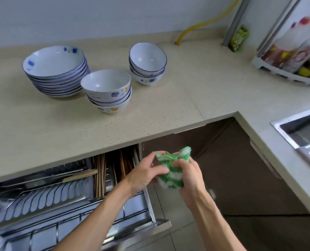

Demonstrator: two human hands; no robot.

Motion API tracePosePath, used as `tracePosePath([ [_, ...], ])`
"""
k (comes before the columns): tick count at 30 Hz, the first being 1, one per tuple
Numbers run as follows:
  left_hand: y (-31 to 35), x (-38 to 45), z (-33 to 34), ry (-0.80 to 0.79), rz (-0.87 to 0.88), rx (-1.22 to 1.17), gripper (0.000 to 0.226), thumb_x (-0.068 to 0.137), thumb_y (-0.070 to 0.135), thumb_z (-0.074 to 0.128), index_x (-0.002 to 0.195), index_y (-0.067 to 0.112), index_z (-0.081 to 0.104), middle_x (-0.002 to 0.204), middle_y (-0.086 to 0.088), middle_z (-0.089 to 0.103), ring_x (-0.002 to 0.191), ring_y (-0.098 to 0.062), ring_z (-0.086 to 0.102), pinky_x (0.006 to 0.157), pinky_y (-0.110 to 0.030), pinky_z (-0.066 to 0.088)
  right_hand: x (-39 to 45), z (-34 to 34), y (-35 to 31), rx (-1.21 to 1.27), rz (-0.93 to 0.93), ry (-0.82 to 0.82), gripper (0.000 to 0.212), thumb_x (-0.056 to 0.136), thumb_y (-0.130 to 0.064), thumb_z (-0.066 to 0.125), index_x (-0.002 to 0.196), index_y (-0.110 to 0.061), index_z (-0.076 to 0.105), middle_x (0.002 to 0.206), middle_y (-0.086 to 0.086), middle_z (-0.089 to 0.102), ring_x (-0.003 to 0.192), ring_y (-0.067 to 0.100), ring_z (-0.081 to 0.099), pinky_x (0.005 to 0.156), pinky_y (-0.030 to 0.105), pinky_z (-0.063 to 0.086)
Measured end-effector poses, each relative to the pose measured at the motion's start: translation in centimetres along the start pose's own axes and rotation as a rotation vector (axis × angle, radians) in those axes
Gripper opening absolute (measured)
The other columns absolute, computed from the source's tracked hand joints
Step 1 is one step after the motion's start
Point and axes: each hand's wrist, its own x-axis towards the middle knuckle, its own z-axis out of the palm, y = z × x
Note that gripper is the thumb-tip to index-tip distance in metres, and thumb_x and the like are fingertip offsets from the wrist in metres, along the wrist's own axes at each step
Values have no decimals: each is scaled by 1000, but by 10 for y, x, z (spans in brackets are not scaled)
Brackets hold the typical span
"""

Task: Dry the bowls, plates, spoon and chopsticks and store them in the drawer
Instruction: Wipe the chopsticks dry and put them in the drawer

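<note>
Head view showed both hands together, the left hand (147,171) and right hand (188,175) each gripping the bunched green cloth (171,167) above the open drawer (78,201). Plates (55,69) and two bowl stacks (108,91) (148,63) sat on the counter (187,91). Spreading the cloth flat first would probably wipe each bowl better.

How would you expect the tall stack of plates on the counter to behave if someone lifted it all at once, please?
The stack of plates holds many glazed pieces, so it is probably heavy for its size. The shiny rims look smooth, so it may slip in wet fingers. Being ceramic, it would likely chip or break if dropped on the counter.
</note>
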Motion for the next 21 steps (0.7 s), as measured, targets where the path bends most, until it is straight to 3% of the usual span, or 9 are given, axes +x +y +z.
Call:
tracePosePath([
  [4,34,19,54,-57,34,369,39,67,32,81,102,18,70,94,1,76,90,-17,72,92,-45,55,-13,-43,-37,2,-99,12,20,93,0,51,100,-11,67,98,18,74,89,34,70,73,47,58],
  [9,77,55,150,-152,69,483,25,75,22,78,100,19,73,90,2,77,84,-10,71,82,-31,55,-28,-136,-87,-126,-249,-4,18,102,-24,56,114,-17,67,107,6,75,103,26,71,92,48,56],
  [12,94,86,214,-208,-69,329,32,72,14,61,101,4,69,89,-11,73,78,-24,69,66,-32,53,-36,-209,-111,-243,-378,81,23,101,-39,51,114,-23,60,107,-3,71,99,1,67,87,22,54],
  [14,107,109,263,-230,-147,278,26,73,8,55,96,1,63,79,-15,69,62,-27,66,51,-26,46,-42,-264,-125,-382,-453,153,18,107,-29,43,122,-32,51,117,-14,60,102,-16,56,87,7,43],
  [15,114,122,290,-235,-175,276,22,76,6,53,96,0,59,72,-14,67,52,-23,61,45,-21,39,-43,-296,-130,-534,-516,206,34,104,-22,42,135,-37,42,130,-16,52,114,-17,48,97,7,37],
  [17,128,144,333,-294,-268,288,20,82,6,48,100,1,53,64,-9,61,43,-15,49,35,-16,25,-38,-353,-134,-942,-653,251,85,81,-14,48,157,-33,15,160,-2,26,145,8,28,117,29,28],
  [18,134,154,352,-356,-305,328,23,79,9,48,101,4,52,64,-8,59,44,-14,45,33,-16,20,-31,-379,-133,-1143,-729,281,102,72,-10,53,159,-30,4,165,6,13,151,23,20,118,40,26],
  [19,138,164,372,-440,-333,388,28,73,12,49,101,8,52,65,-7,57,46,-14,42,34,-16,17,-25,-401,-133,-1295,-798,292,110,68,-5,59,160,-27,2,166,12,8,151,34,20,117,48,29],
  [21,145,178,415,-633,-358,537,27,69,11,51,96,13,54,66,-6,52,49,-15,37,38,-18,16,-19,-437,-143,-1490,-897,261,100,71,-3,68,157,-20,22,160,18,27,136,40,42,102,50,46],
])
